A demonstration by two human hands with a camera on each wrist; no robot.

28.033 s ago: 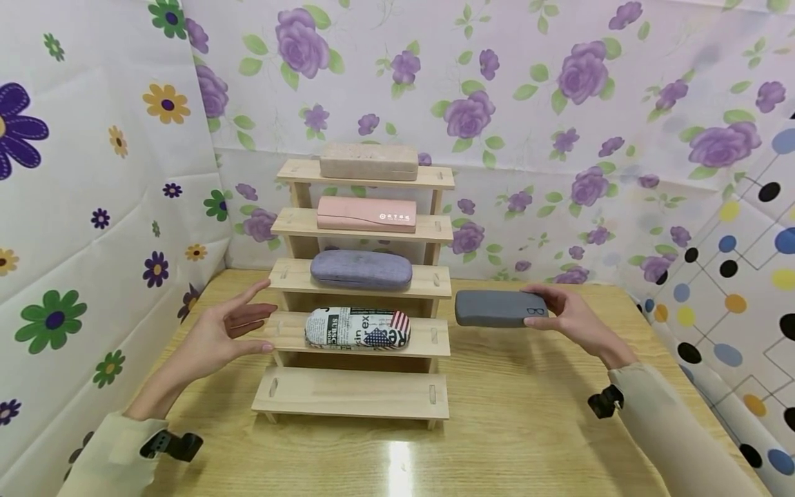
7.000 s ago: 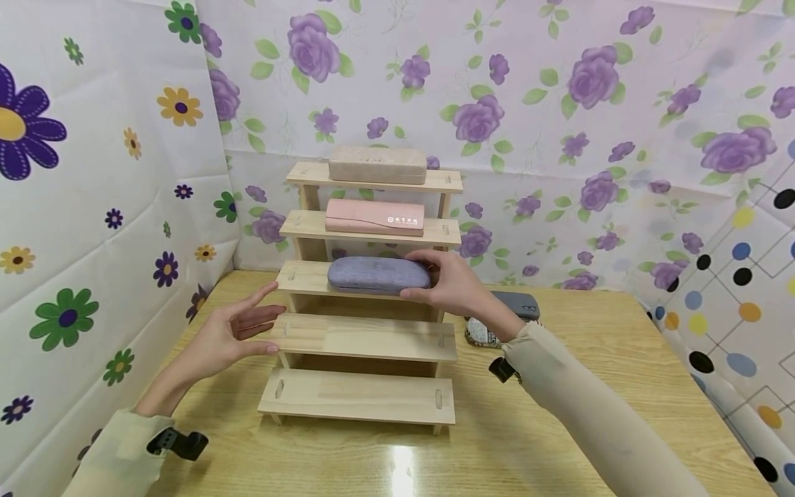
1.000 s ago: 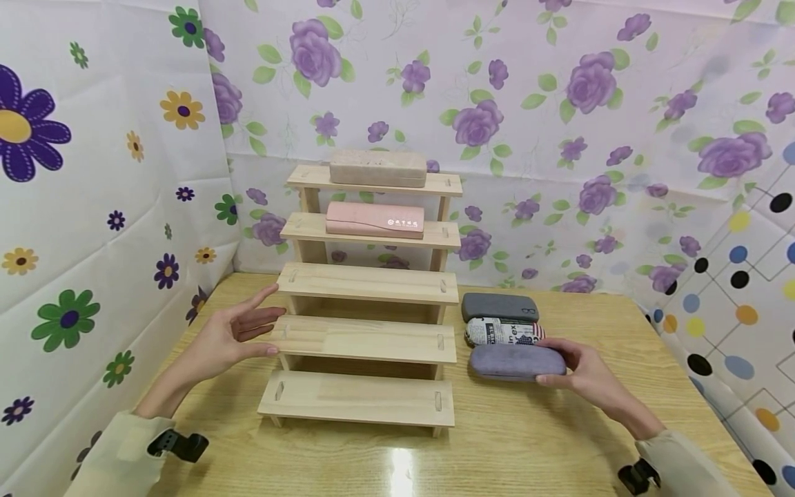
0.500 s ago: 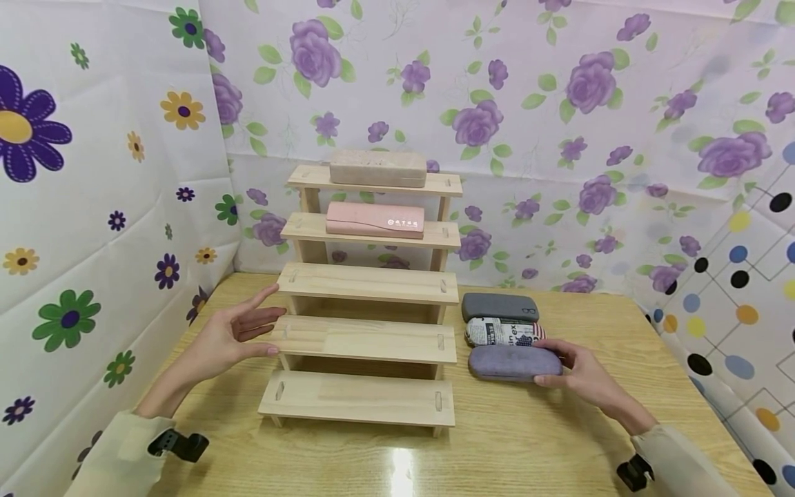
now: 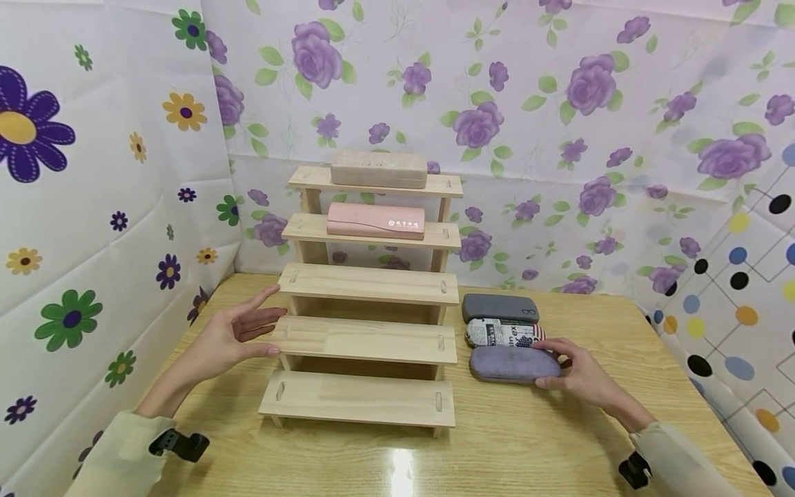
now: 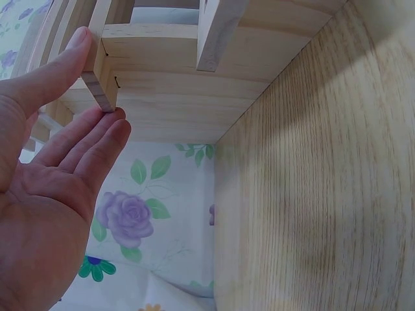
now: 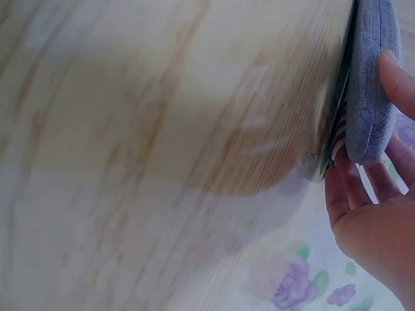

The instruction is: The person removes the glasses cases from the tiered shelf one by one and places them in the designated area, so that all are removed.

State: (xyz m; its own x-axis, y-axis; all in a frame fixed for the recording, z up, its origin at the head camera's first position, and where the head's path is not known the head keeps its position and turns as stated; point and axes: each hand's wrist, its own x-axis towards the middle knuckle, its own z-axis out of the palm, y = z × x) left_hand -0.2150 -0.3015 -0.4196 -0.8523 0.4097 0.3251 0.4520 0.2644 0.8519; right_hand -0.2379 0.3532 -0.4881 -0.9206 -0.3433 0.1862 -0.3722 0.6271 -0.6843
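My right hand (image 5: 584, 376) pinches the right end of a purple-blue fabric glasses case (image 5: 509, 364), thumb in front and fingers behind. The case lies on the table beside the stand, in front of a newspaper-print glasses case (image 5: 497, 333) and a grey glasses case (image 5: 493, 307). In the right wrist view, the thumb presses the side of the purple-blue case (image 7: 371, 97). At the left end of a stepped wooden display stand (image 5: 366, 338), my left hand (image 5: 226, 338) holds one board (image 6: 104, 84) between thumb and fingertips.
A pink glasses case (image 5: 375, 220) sits on the second tier from the top. A beige glasses case (image 5: 379, 170) is on the top tier. Patterned cloth hangs behind and at both sides of the wooden table (image 5: 497, 442).
Since the first frame, the grey, newspaper-print and purple-blue cases have come to lie in a column on the table; the latter two left the stand. Over the last second, the purple-blue case shifts slightly left.
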